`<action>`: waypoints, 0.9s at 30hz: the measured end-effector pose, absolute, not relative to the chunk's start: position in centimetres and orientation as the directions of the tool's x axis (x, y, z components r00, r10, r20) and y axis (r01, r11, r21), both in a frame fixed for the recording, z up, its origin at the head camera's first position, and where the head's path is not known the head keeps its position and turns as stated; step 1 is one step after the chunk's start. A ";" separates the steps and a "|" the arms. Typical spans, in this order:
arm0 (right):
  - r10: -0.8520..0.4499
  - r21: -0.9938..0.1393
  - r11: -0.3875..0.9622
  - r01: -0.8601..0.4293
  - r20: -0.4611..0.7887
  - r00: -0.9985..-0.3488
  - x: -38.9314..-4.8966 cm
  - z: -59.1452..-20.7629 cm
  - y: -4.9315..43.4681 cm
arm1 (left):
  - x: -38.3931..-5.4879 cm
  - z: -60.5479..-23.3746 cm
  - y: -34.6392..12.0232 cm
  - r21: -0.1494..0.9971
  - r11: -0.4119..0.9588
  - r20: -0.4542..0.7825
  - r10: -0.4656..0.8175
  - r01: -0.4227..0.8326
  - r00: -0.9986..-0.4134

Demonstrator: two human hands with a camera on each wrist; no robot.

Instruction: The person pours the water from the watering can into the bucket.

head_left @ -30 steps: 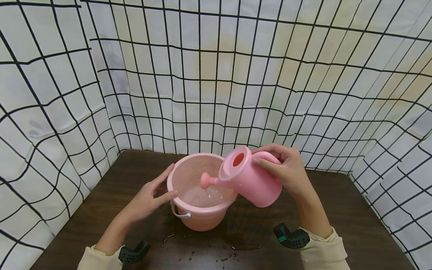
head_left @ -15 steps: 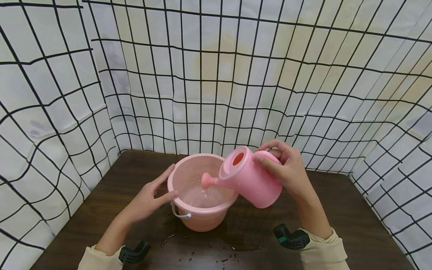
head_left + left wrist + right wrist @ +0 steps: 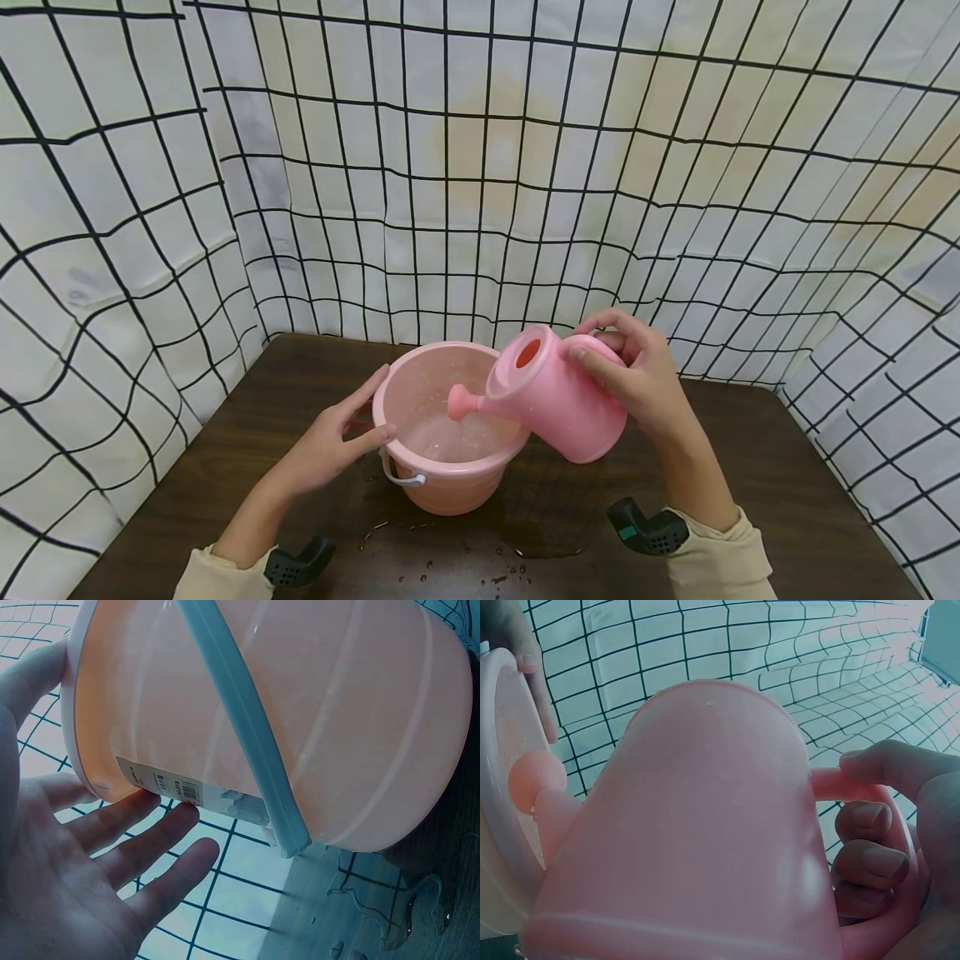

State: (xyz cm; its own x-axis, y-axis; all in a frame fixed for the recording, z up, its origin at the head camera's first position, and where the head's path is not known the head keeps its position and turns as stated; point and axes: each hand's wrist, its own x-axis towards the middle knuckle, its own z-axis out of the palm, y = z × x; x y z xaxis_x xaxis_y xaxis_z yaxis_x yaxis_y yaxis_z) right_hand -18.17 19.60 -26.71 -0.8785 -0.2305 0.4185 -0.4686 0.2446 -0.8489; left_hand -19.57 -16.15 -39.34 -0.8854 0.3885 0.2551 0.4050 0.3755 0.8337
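Note:
A pale pink bucket (image 3: 453, 487) stands upright on the table with water (image 3: 442, 442) inside. My left hand (image 3: 333, 437) steadies it at the left, thumb at the rim. In the left wrist view, the straight fingers (image 3: 154, 855) lie against its outer wall, by a barcode label (image 3: 176, 786) and the hanging bluish bail handle (image 3: 247, 712). My right hand (image 3: 641, 375) grips the handle of a pink watering can (image 3: 566, 408), fingers curled through the loop. The can is tipped left, its round sprinkler head (image 3: 463, 402) over the bucket's opening. A thin trickle falls from it.
The dark wooden table (image 3: 322, 379) bears a puddle (image 3: 540, 533) and several water drops in front of the bucket. A black wire grid (image 3: 480, 225) backed with white sheeting encloses the table at the back and sides.
The splashing and bubbles in the bucket have died down as the flow thinned. My right index finger has lifted slightly on the can's handle; the left hand stays put.

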 end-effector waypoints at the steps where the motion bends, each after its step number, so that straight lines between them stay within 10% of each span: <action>1: -0.231 -0.849 0.246 -0.468 0.418 -0.879 -18.2 -26.7 19.6 | -19.6 -39.3 -16.2 0.831 0.380 0.255 0.388 0.406 -0.886; 27: -0.235 -0.841 0.256 -0.477 0.424 -0.874 -18.3 -26.6 19.5 | -19.6 -39.3 -16.1 0.832 0.369 0.265 0.391 0.414 -0.882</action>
State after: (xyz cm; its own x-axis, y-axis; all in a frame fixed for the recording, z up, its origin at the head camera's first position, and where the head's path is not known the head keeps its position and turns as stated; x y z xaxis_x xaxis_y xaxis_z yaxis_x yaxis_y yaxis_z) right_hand -18.27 19.52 -26.60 -0.8745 -0.2348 0.4245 -0.4769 0.2560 -0.8409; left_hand -19.56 -16.14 -39.33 -0.8816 0.3905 0.2650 0.4137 0.3692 0.8322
